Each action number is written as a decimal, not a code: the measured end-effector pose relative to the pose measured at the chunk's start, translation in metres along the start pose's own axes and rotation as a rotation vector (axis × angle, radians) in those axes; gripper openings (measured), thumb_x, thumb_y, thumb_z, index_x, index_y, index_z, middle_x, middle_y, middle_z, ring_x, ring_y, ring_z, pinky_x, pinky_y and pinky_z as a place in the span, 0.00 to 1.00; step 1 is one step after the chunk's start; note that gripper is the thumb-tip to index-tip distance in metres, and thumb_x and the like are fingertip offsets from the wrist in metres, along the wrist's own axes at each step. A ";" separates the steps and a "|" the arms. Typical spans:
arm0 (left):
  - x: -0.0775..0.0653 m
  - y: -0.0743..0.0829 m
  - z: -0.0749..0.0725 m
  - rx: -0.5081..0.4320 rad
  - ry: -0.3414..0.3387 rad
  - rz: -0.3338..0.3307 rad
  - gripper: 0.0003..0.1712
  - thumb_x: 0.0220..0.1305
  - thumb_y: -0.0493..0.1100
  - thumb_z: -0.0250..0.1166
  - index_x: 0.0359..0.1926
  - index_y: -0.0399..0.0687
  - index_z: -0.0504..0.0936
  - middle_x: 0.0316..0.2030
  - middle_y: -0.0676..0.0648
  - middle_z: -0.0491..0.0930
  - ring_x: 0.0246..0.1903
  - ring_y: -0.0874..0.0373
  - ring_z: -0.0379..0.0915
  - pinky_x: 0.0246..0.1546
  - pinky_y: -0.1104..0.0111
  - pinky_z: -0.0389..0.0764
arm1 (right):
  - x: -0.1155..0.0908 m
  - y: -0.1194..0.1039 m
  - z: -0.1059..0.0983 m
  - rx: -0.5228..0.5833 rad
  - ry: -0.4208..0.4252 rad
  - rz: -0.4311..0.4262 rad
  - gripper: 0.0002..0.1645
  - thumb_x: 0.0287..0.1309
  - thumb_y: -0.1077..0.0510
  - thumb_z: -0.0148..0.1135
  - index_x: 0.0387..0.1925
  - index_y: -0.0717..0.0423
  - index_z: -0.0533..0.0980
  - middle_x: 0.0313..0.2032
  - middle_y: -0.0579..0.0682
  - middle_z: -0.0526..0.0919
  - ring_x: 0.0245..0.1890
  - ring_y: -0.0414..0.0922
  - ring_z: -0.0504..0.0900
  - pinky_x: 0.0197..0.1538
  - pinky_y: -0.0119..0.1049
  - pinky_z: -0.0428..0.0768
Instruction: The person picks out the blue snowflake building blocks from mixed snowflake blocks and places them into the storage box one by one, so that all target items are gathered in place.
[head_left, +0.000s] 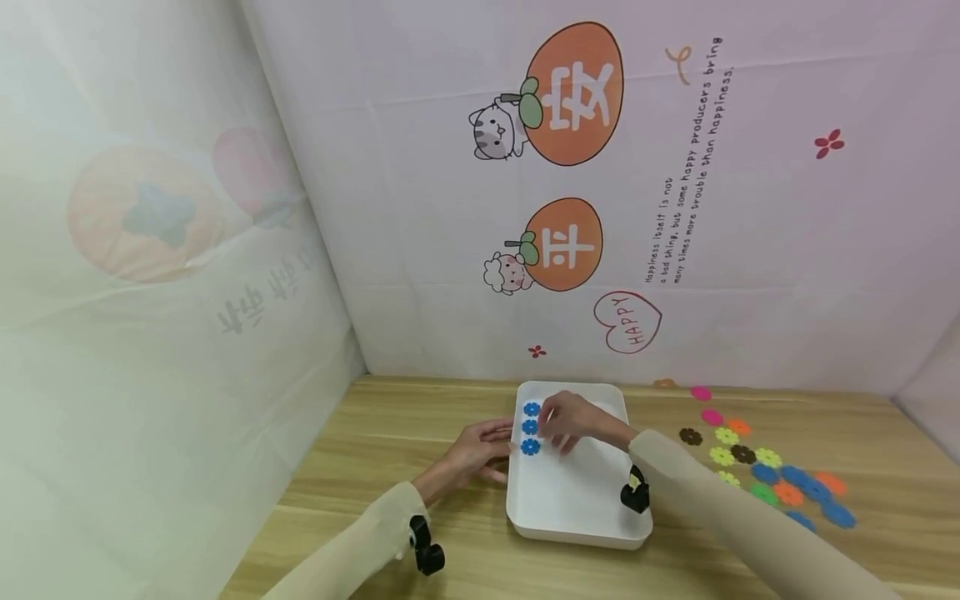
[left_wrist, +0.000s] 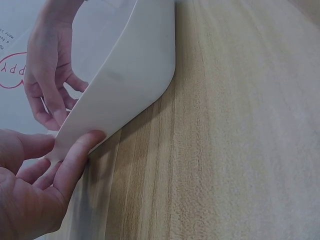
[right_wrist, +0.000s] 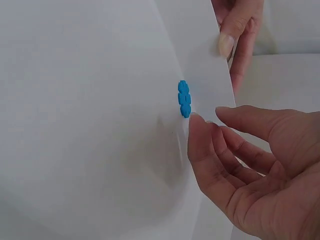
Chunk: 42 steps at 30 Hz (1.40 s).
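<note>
Three blue flower-shaped discs (head_left: 530, 427) form a line along the left side of a white tray (head_left: 577, 500). My right hand (head_left: 572, 419) reaches over the tray just right of them. In the right wrist view its index fingertip is right at a blue piece (right_wrist: 184, 99). Thumb and index finger stand apart, with nothing showing between them. My left hand (head_left: 476, 450) is at the tray's left edge. In the left wrist view its fingers (left_wrist: 75, 160) lie against the outer wall and the corner of the tray.
Several loose flower discs in pink, yellow, brown, orange, green and blue (head_left: 813, 483) lie on the wooden table (head_left: 405, 417) right of the tray. A printed white cloth (head_left: 420, 208) rises behind the table, and another cloth (head_left: 172, 375) hangs at the left.
</note>
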<state>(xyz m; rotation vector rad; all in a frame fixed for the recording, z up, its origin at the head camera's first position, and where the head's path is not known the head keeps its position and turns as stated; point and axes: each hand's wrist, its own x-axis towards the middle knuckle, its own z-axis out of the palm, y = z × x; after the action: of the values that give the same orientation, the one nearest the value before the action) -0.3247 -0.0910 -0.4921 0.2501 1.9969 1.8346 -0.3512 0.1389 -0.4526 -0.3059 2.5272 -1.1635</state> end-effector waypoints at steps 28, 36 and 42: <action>-0.001 0.000 0.000 0.000 -0.001 0.013 0.32 0.73 0.34 0.65 0.75 0.40 0.70 0.69 0.34 0.75 0.58 0.41 0.82 0.37 0.56 0.94 | -0.047 0.051 -0.075 -0.040 0.013 -0.377 0.09 0.67 0.64 0.68 0.36 0.64 0.75 0.30 0.53 0.79 0.27 0.47 0.81 0.24 0.37 0.87; -0.002 0.001 0.000 0.003 -0.001 0.008 0.31 0.73 0.35 0.65 0.75 0.40 0.70 0.69 0.34 0.75 0.60 0.41 0.81 0.37 0.57 0.94 | -0.070 0.072 -0.099 -0.113 -0.041 -0.403 0.11 0.67 0.62 0.70 0.35 0.60 0.74 0.28 0.51 0.79 0.25 0.46 0.79 0.23 0.39 0.86; -0.001 0.001 0.000 0.007 -0.004 0.006 0.31 0.74 0.35 0.64 0.75 0.40 0.70 0.69 0.34 0.75 0.60 0.41 0.81 0.38 0.56 0.94 | -0.086 0.084 -0.109 -0.157 -0.111 -0.353 0.08 0.63 0.65 0.69 0.35 0.57 0.75 0.30 0.47 0.80 0.29 0.40 0.79 0.24 0.36 0.86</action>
<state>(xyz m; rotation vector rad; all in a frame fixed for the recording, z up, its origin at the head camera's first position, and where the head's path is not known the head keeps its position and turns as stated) -0.3237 -0.0913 -0.4906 0.2623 2.0025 1.8292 -0.3196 0.2967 -0.4323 -0.8607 2.5352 -1.0309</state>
